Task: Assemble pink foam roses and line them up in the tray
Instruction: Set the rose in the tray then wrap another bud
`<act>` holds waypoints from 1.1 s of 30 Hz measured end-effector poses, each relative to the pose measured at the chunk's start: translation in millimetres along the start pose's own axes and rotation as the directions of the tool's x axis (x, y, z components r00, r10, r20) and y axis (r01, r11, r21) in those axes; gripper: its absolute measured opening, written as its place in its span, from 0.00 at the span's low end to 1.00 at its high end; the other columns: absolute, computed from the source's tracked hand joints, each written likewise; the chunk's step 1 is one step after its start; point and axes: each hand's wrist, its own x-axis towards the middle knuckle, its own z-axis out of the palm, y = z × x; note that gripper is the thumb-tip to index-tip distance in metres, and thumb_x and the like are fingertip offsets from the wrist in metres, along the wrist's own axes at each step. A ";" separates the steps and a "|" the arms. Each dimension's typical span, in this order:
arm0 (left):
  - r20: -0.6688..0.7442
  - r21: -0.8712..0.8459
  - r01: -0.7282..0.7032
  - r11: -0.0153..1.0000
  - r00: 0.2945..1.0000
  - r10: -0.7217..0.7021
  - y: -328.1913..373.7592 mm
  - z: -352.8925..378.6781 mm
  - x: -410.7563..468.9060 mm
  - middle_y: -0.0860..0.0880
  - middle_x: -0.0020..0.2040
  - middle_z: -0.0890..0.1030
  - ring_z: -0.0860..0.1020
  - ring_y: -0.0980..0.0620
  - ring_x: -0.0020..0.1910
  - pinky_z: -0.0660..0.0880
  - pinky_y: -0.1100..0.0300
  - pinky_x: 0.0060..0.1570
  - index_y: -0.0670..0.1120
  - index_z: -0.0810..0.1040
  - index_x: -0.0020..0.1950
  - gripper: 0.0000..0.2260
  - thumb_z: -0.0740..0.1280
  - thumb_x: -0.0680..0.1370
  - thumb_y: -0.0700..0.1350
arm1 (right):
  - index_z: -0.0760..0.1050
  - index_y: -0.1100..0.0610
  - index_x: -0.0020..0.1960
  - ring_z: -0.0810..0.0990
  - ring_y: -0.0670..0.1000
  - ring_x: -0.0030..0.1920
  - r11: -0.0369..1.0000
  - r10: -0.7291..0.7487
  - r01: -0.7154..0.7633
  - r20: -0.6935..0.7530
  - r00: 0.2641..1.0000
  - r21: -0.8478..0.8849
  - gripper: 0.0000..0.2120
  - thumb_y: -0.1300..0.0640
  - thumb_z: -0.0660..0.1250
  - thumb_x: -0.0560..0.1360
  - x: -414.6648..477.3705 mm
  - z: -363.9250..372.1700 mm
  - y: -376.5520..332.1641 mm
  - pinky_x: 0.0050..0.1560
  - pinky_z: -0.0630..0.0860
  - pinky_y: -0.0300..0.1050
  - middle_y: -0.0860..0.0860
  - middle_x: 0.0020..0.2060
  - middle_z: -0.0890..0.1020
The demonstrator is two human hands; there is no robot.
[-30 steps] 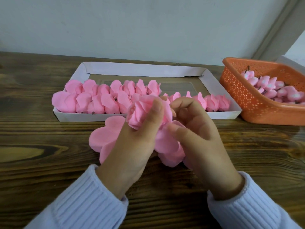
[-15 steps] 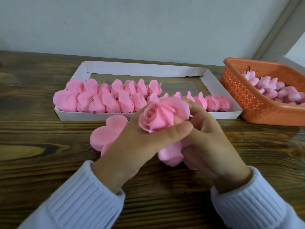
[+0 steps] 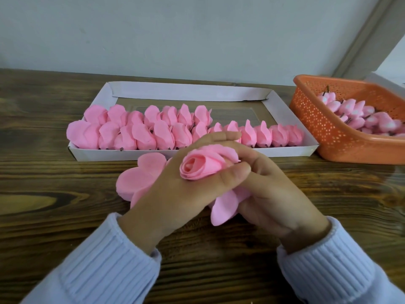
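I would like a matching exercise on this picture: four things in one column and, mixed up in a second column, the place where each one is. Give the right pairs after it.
Column A
1. half-made rose
2. white tray
3. orange basket
4. flat foam petals

Column B
a. at the right edge of the table, with pink buds inside
b. lying on the table, partly hidden by the left hand
c. gripped by the left hand and the right hand
d. behind the hands, holding rows of finished roses

Pairs: 1-c, 2-d, 3-a, 4-b

Pale bluish-white ribbed knit sleeves [image 3: 98, 270] on both arms, with close-fitting ribbed cuffs [image 3: 311, 244].
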 end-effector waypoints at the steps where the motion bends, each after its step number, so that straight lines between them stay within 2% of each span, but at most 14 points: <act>1: -0.031 -0.018 -0.002 1.000 1.000 0.001 5.8 -5.6 -3.0 0.55 0.54 0.83 0.76 0.61 0.61 0.70 0.70 0.58 0.50 0.82 0.52 0.13 0.67 0.71 0.53 | 0.75 0.64 0.59 0.82 0.53 0.48 1.000 -0.002 0.002 0.004 1.000 -0.007 0.15 0.65 0.61 0.73 0.5 0.3 0.0 0.49 0.79 0.45 0.58 0.47 0.82; 3: -0.077 -0.021 0.012 1.000 0.997 -0.013 3.2 0.5 0.1 0.56 0.53 0.84 0.78 0.59 0.59 0.72 0.69 0.55 0.55 0.84 0.50 0.11 0.66 0.72 0.54 | 0.74 0.64 0.60 0.81 0.53 0.49 1.000 -0.022 0.022 -0.001 1.000 -0.012 0.16 0.63 0.63 0.73 0.2 -2.3 0.8 0.50 0.78 0.45 0.58 0.48 0.82; 5: -0.113 -0.076 0.038 0.996 0.993 -0.047 -0.3 1.8 -0.7 0.52 0.52 0.84 0.81 0.54 0.54 0.76 0.63 0.50 0.55 0.84 0.51 0.12 0.66 0.71 0.55 | 0.77 0.61 0.58 0.81 0.55 0.50 0.997 -0.042 0.039 -0.041 0.998 -0.063 0.15 0.61 0.65 0.72 0.9 -3.7 0.7 0.51 0.78 0.47 0.57 0.49 0.82; 8: -0.217 -0.204 0.040 0.978 0.972 -0.085 1.1 -0.4 -0.4 0.49 0.40 0.85 0.84 0.50 0.39 0.79 0.55 0.38 0.53 0.84 0.53 0.15 0.66 0.71 0.56 | 0.79 0.59 0.53 0.82 0.55 0.43 0.982 -0.062 0.033 -0.154 0.986 -0.188 0.11 0.57 0.67 0.72 1.4 -5.0 3.1 0.42 0.79 0.49 0.56 0.42 0.83; 9: -0.271 -0.217 0.039 0.975 0.958 -0.099 1.2 -0.4 0.2 0.48 0.42 0.86 0.84 0.46 0.41 0.80 0.50 0.42 0.53 0.84 0.53 0.15 0.66 0.71 0.56 | 0.81 0.57 0.50 0.82 0.55 0.41 0.969 -0.097 0.048 -0.195 0.976 -0.243 0.09 0.56 0.66 0.72 1.3 -5.5 4.0 0.42 0.80 0.51 0.56 0.40 0.84; 10: -0.316 -0.227 0.034 0.973 0.943 -0.107 -0.5 -0.7 0.5 0.45 0.46 0.85 0.83 0.40 0.47 0.78 0.41 0.51 0.52 0.84 0.53 0.16 0.66 0.71 0.57 | 0.81 0.57 0.48 0.83 0.54 0.40 0.945 -0.155 0.075 -0.235 0.960 -0.318 0.08 0.56 0.67 0.73 1.1 -5.9 4.8 0.43 0.79 0.52 0.55 0.38 0.84; 11: -0.348 -0.236 0.041 0.971 0.929 -0.124 -0.1 -0.5 1.0 0.43 0.50 0.85 0.80 0.35 0.51 0.72 0.33 0.59 0.52 0.84 0.53 0.16 0.67 0.70 0.57 | 0.81 0.58 0.46 0.82 0.52 0.39 0.911 -0.227 0.108 -0.266 0.937 -0.398 0.07 0.56 0.67 0.73 0.5 -5.8 5.0 0.42 0.79 0.48 0.55 0.35 0.84; 13: -0.364 -0.249 0.059 0.967 0.919 -0.150 1.0 -0.4 2.0 0.42 0.53 0.84 0.77 0.29 0.54 0.63 0.27 0.63 0.53 0.84 0.53 0.16 0.68 0.69 0.58 | 0.80 0.58 0.44 0.80 0.48 0.37 0.828 -0.364 0.174 -0.274 0.890 -0.534 0.06 0.57 0.67 0.73 -0.2 -4.5 4.6 0.39 0.76 0.41 0.57 0.34 0.83; 16: -0.386 -0.254 0.048 0.966 0.911 -0.146 -2.0 1.2 2.6 0.43 0.53 0.84 0.79 0.39 0.58 0.71 0.36 0.63 0.53 0.84 0.52 0.16 0.68 0.69 0.57 | 0.78 0.56 0.42 0.79 0.44 0.36 0.703 -0.521 0.262 -0.228 0.822 -0.661 0.02 0.59 0.68 0.73 -1.2 -1.2 5.0 0.38 0.75 0.36 0.53 0.35 0.83; 19: -0.355 -0.276 0.066 0.959 0.920 -0.166 -3.6 1.3 2.9 0.44 0.54 0.84 0.81 0.46 0.58 0.74 0.43 0.62 0.49 0.82 0.55 0.18 0.68 0.70 0.56 | 0.76 0.52 0.40 0.78 0.40 0.36 0.598 -0.611 0.311 -0.169 0.774 -0.739 0.07 0.62 0.67 0.74 -1.9 1.8 6.6 0.38 0.73 0.33 0.44 0.35 0.80; 23: -0.356 -0.389 0.100 0.916 0.900 -0.250 -4.0 2.2 3.5 0.41 0.58 0.82 0.79 0.45 0.61 0.71 0.41 0.65 0.44 0.79 0.54 0.17 0.65 0.73 0.55 | 0.75 0.54 0.39 0.77 0.41 0.35 0.594 -0.608 0.317 -0.153 0.779 -0.740 0.07 0.64 0.66 0.73 -3.7 2.1 6.9 0.37 0.71 0.31 0.44 0.34 0.78; 26: -0.317 -0.501 0.119 0.857 0.896 -0.310 -2.7 4.6 3.8 0.39 0.58 0.82 0.80 0.44 0.59 0.75 0.44 0.62 0.41 0.78 0.57 0.22 0.66 0.74 0.58 | 0.74 0.56 0.37 0.76 0.44 0.35 0.615 -0.577 0.295 -0.163 0.800 -0.731 0.06 0.66 0.64 0.70 -4.1 1.9 6.9 0.37 0.71 0.33 0.49 0.32 0.78; 29: -0.312 -0.533 0.108 0.839 0.897 -0.314 -2.0 5.8 3.3 0.41 0.56 0.83 0.82 0.45 0.57 0.78 0.49 0.57 0.43 0.79 0.57 0.23 0.65 0.70 0.58 | 0.72 0.56 0.36 0.75 0.45 0.34 0.595 -0.587 0.329 -0.117 0.801 -0.733 0.08 0.68 0.63 0.68 -4.9 3.3 6.5 0.38 0.70 0.33 0.50 0.31 0.77; 33: -0.313 -0.516 0.099 0.851 0.903 -0.295 -2.8 5.0 4.4 0.43 0.54 0.84 0.82 0.48 0.57 0.78 0.52 0.56 0.43 0.80 0.56 0.23 0.66 0.70 0.58 | 0.72 0.58 0.38 0.75 0.41 0.34 0.590 -0.605 0.367 -0.092 0.791 -0.719 0.06 0.67 0.65 0.70 -5.2 4.4 7.9 0.38 0.70 0.32 0.45 0.32 0.77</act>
